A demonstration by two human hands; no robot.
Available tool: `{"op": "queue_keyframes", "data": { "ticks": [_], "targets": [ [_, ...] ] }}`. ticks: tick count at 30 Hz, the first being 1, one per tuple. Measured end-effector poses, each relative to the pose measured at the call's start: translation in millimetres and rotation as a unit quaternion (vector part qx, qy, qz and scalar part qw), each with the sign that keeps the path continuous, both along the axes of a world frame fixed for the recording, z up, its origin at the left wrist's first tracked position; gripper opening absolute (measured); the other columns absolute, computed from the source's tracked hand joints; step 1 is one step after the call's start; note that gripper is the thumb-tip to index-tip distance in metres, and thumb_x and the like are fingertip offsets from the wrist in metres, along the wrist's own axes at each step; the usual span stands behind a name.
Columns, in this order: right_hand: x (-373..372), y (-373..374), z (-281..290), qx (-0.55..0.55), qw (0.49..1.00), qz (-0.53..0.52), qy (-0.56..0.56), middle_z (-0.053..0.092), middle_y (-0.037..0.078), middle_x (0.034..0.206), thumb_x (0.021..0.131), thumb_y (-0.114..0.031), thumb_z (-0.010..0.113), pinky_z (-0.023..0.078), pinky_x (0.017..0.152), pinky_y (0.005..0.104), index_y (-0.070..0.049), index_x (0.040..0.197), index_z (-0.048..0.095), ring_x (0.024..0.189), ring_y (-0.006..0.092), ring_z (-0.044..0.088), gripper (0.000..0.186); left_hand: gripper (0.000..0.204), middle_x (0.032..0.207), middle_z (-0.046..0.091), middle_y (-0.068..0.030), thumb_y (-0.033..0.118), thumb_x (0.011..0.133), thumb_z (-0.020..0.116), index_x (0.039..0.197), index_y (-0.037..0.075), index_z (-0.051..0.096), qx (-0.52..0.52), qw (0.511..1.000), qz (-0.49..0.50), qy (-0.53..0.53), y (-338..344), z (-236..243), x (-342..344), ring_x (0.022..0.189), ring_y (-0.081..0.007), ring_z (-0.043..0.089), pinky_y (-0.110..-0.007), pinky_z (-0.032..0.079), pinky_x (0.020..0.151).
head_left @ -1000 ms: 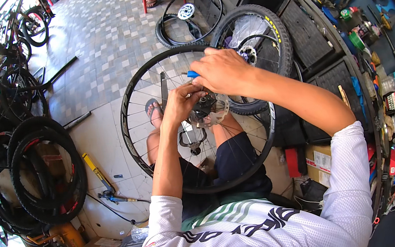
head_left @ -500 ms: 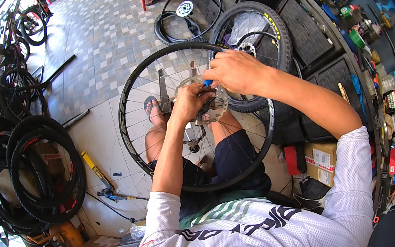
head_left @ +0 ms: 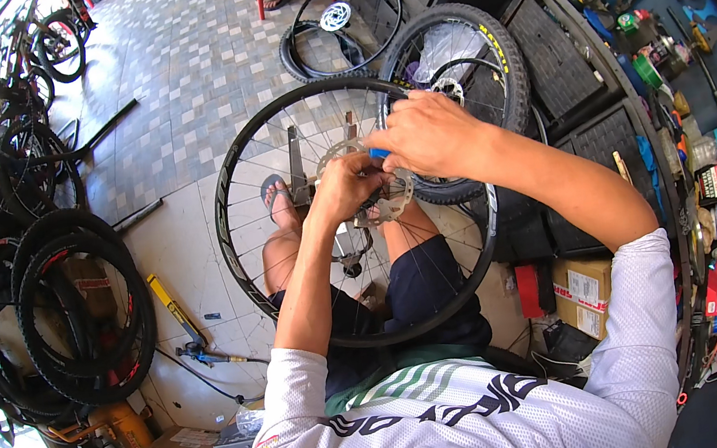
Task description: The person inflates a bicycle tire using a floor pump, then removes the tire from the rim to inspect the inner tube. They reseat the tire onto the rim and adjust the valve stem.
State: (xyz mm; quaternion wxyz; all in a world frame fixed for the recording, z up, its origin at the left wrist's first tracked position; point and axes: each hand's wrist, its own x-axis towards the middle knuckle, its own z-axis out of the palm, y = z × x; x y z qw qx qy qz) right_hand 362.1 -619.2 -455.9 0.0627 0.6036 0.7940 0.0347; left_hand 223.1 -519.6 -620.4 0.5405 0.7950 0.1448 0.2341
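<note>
A bare black bicycle wheel [head_left: 228, 233] lies over my lap, with its spokes and a silver disc brake rotor [head_left: 396, 205] at the centre. My right hand [head_left: 431, 129] is closed round a small blue-handled tool [head_left: 379, 152], held above the rotor. Its working end is hidden behind my fingers. My left hand [head_left: 343, 188] is at the hub beside the tool, thumb and fingers pinched together. What sits between them is hidden.
Beyond the wheel, a wheel with a knobby tyre [head_left: 515, 70] leans by black drawers [head_left: 559, 51]. Several tyres [head_left: 37, 353] are stacked at left, near a yellow tool [head_left: 174, 307] on the floor. A tool-covered bench [head_left: 716, 144] runs along the right, with a cardboard box [head_left: 583, 290] below.
The blue handle has turned slightly in my right hand, and that hand's fingers have shifted a little. My left hand and the wheel stay nearly in place.
</note>
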Motion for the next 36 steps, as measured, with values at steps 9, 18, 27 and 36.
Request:
{"op": "queue_keyframes", "data": {
  "ticks": [9, 18, 27, 36],
  "targets": [
    [-2.8, 0.6, -7.1, 0.058, 0.990, -0.114, 0.063, 0.070, 0.019, 0.069, 0.089, -0.021, 0.069, 0.059, 0.063, 0.0507, -0.005, 0.115, 0.061, 0.069, 0.0387, 0.074, 0.031, 0.024, 0.079, 0.069, -0.0083, 0.006, 0.078, 0.087, 0.084, -0.001, 0.065, -0.056, 0.996, 0.056, -0.041, -10.9, 8.0, 3.6, 0.070, -0.0152, 0.065, -0.034, 0.053, 0.065],
    [7.7, -0.8, 18.3, 0.107, 0.990, 0.000, 0.087, 0.071, 0.011, 0.095, 0.093, -0.018, 0.067, 0.056, 0.082, 0.0430, -0.011, 0.116, 0.068, 0.094, 0.0318, 0.069, 0.025, 0.013, 0.084, 0.076, -0.0143, 0.012, 0.092, 0.074, 0.103, 0.004, 0.078, -0.062, 0.995, -0.027, -0.071, 4.4, 2.1, -6.4, 0.074, -0.0203, 0.072, -0.036, 0.055, 0.070],
    [0.2, -5.0, 4.6, -0.032, 0.995, -0.044, 0.078, 0.072, 0.016, 0.085, 0.087, -0.017, 0.070, 0.056, 0.083, 0.0505, -0.008, 0.116, 0.067, 0.089, 0.0377, 0.072, 0.030, 0.016, 0.081, 0.075, -0.0157, 0.015, 0.093, 0.075, 0.103, 0.003, 0.076, -0.006, 0.997, -0.066, 0.025, 3.5, 19.3, -11.8, 0.072, -0.0235, 0.071, -0.038, 0.054, 0.067],
    [16.0, 7.5, -3.5, 0.101, 0.987, 0.125, -0.006, 0.073, 0.019, 0.079, 0.087, -0.028, 0.071, 0.055, 0.085, 0.0482, -0.004, 0.111, 0.068, 0.086, 0.0371, 0.074, 0.034, 0.016, 0.080, 0.074, -0.0164, 0.015, 0.092, 0.076, 0.100, 0.001, 0.076, -0.001, 0.999, -0.030, 0.018, 4.1, 11.4, -8.9, 0.071, -0.0254, 0.072, -0.039, 0.054, 0.066]
  ]
}}
